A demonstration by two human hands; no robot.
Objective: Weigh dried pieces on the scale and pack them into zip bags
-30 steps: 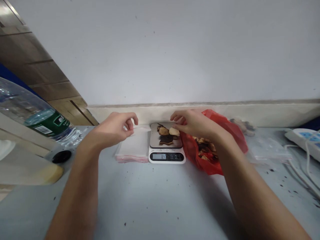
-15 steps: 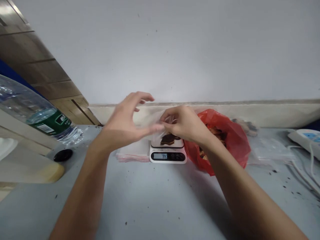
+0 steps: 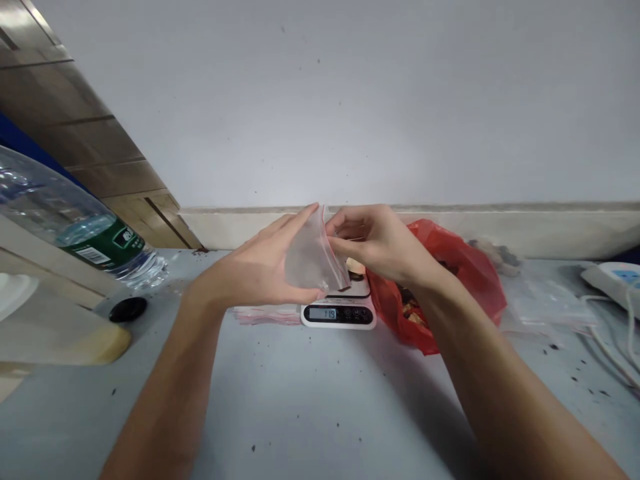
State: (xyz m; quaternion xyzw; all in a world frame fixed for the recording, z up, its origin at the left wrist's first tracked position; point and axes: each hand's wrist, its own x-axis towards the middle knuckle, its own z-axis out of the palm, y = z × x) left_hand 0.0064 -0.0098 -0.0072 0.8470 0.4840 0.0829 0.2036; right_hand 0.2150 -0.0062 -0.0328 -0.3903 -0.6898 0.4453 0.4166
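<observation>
A clear zip-lock bag (image 3: 311,257) with a red line along its mouth is tilted over the kitchen scale (image 3: 337,325). My left hand (image 3: 260,263) is curved around the bag's body, thumb below and fingers above. At the bag's mouth, my right hand (image 3: 377,243) is closed, its thumb and fingertips pinching the edge. Dried slices, one pale (image 3: 355,267), lie on the scale's plate, partly hidden by the bag and my right hand. The scale's display is lit and seems to read 119. Beside the scale, a red plastic bag (image 3: 477,287) stands open with dried brown pieces inside.
Flat zip bags (image 3: 267,315) are stacked left of the scale. Further left are a large water bottle (image 3: 95,233), a cloudy container (image 3: 60,327) and a black lid (image 3: 128,309). More clear bags (image 3: 545,303) and a white power strip (image 3: 613,280) are at right, before the wall.
My left hand has come down and closed around the zip-lock bag, which now spreads between both hands. The scale's reading has risen. My right hand stays near the bag's mouth.
</observation>
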